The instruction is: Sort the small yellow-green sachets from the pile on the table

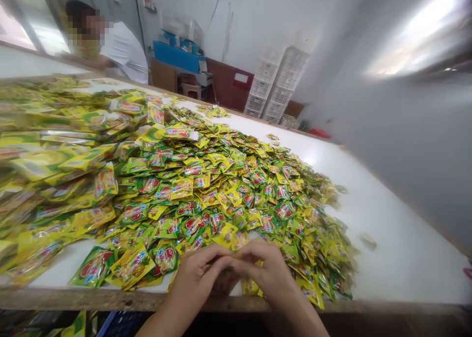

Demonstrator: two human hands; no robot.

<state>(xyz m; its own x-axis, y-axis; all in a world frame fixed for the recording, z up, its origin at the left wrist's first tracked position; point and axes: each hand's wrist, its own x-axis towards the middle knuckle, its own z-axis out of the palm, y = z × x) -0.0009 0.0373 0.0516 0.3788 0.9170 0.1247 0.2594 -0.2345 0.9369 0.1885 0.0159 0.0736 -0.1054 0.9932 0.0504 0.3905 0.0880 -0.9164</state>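
My left hand and my right hand meet at the table's front edge, thumbs and fingertips pinched together. Between and below them shows part of a small carton, blurred and in shadow; the fingers close on its upper edge and hide most of it. A large heap of small yellow and green packets with fruit pictures spreads right behind my hands. Left of my left hand lie a green watermelon packet and a yellow pineapple packet.
Several yellow cartons are piled at the left, among packets. White tabletop shows at the right. A blue crate is below the front edge. Across the table sits another person. White crates stand stacked at the wall.
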